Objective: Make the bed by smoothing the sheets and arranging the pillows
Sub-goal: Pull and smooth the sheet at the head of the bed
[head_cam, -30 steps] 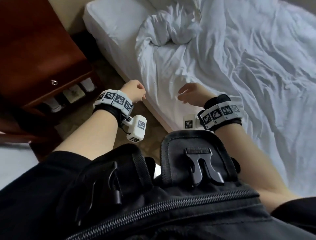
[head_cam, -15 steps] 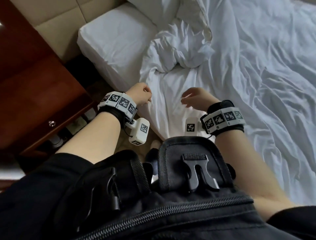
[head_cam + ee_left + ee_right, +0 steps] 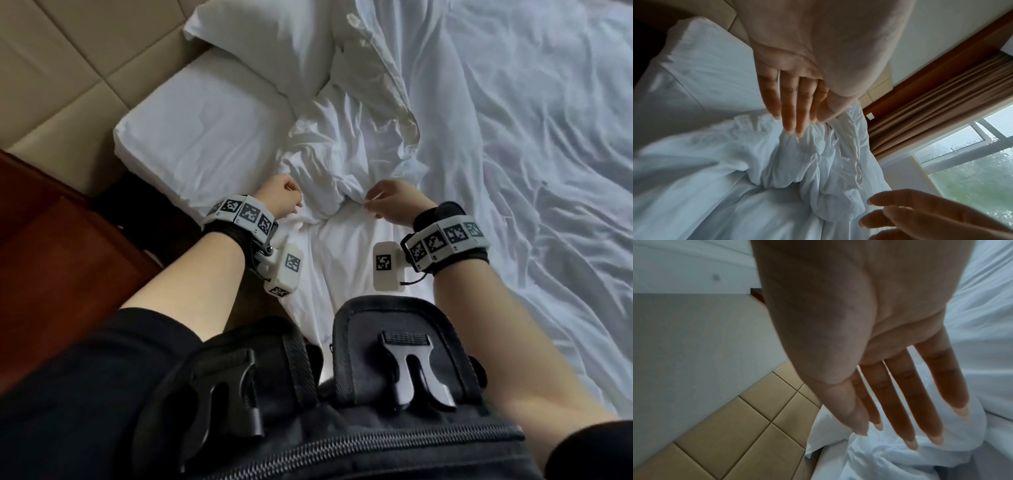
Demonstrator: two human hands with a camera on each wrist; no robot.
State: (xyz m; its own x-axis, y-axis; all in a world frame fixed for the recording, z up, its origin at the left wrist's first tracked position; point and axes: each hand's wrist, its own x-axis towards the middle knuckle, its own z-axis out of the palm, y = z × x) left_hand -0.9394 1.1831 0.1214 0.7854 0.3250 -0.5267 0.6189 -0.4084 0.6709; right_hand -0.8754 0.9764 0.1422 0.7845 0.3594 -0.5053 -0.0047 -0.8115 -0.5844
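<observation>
Between our two hands: the bunched corner of the rumpled white cotton duvet (image 3: 346, 161), not yet taken.

Our left hand (image 3: 279, 198) and right hand (image 3: 390, 202) hover on either side of the crumpled wad, near it; from the wrist views the fingers (image 3: 791, 104) of the left are straight and together, tips just at the folds, and the right fingers (image 3: 900, 402) are spread and extended, nothing held. Beyond the fingertips lies the plump white pillow (image 3: 267, 44), against the beige padded headboard (image 3: 61, 68); to the left of the left fingers, bare white fitted sheet (image 3: 191, 137). We judge the fabric light, soft and limp: it will drape and slip, not hold shape. We judge the best hold to be a pinch on the hem at each side of the wad, then pulling apart and toward the headboard to flatten it.
</observation>
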